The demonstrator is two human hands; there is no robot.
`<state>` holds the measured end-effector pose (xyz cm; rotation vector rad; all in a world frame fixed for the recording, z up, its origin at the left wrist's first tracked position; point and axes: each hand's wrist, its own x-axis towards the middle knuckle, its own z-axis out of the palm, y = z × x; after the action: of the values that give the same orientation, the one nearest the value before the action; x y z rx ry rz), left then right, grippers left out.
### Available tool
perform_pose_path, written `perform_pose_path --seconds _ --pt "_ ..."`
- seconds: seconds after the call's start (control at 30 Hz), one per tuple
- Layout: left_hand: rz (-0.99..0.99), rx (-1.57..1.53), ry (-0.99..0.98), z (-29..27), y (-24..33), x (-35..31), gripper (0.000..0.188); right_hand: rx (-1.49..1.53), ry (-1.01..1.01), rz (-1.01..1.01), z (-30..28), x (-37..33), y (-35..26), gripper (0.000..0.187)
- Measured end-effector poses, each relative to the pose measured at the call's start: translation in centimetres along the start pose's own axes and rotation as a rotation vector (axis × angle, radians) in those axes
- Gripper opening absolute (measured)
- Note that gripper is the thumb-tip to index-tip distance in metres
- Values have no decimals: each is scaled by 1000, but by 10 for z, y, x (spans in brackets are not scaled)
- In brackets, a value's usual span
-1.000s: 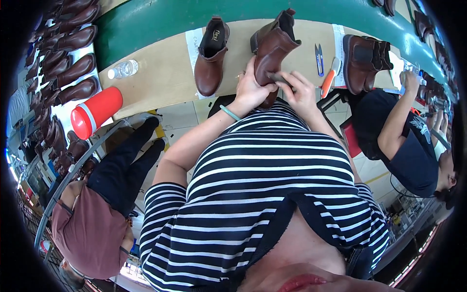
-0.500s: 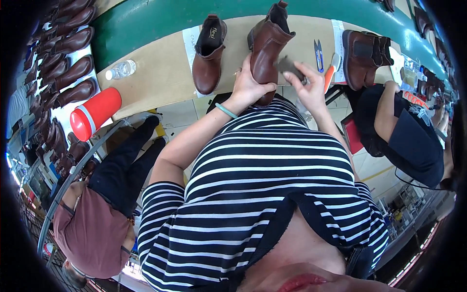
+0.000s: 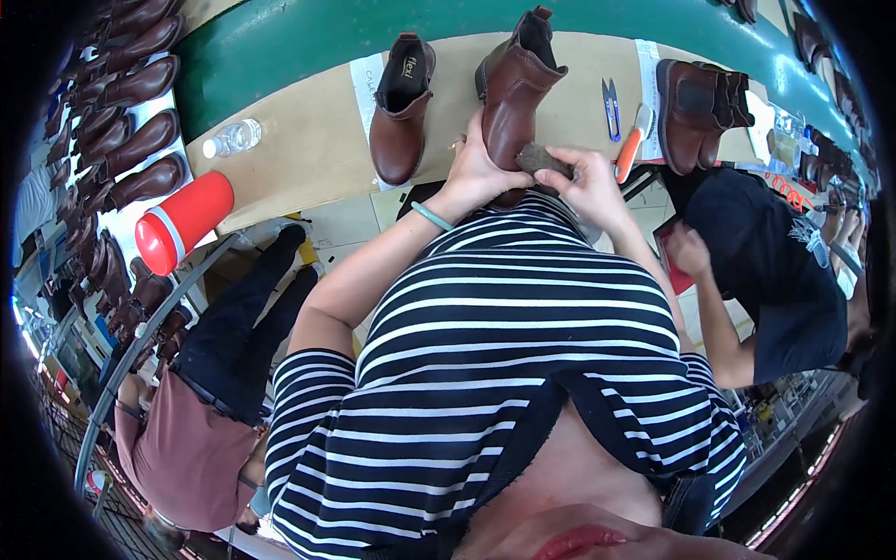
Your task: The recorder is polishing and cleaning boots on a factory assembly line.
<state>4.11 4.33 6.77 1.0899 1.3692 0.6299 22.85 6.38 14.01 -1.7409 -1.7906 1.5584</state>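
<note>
A brown leather ankle boot (image 3: 513, 107) stands at the table's near edge, its toe toward me. My left hand (image 3: 478, 173) is closed round the boot's toe end from the left, thumb across the front. Pinched in my right hand (image 3: 588, 185) is a dark grey-brown block (image 3: 541, 161), its kind not clear, maybe a sponge or cloth pad. One end of it touches the right side of the boot's toe. The matching boot (image 3: 399, 117) stands upright on the table to the left, apart from both hands.
Blue-handled thread snips (image 3: 611, 110) and an orange-and-white tool (image 3: 635, 142) lie right of the boot. Further right stand more brown boots (image 3: 695, 107). Leftward are a clear bottle (image 3: 233, 138), a red tumbler (image 3: 185, 222) and racks of boots (image 3: 145, 135). Co-workers (image 3: 775, 252) (image 3: 191, 439) are on both sides.
My right hand has brought the block left and down onto the boot's toe. My left hand keeps its hold. The co-worker at right has lowered an arm from the table.
</note>
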Motion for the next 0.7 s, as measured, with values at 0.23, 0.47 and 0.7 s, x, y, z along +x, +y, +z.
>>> perform_pose_path --seconds 0.23,0.47,0.7 --pt "22 -137 -22 5 -3 2 119 -117 215 -191 11 3 5 40" --pt "-26 -59 -34 4 -1 2 120 16 231 -208 11 12 2 34" --pt "-52 -481 -36 -9 12 -3 105 240 265 31 -32 12 47 41"
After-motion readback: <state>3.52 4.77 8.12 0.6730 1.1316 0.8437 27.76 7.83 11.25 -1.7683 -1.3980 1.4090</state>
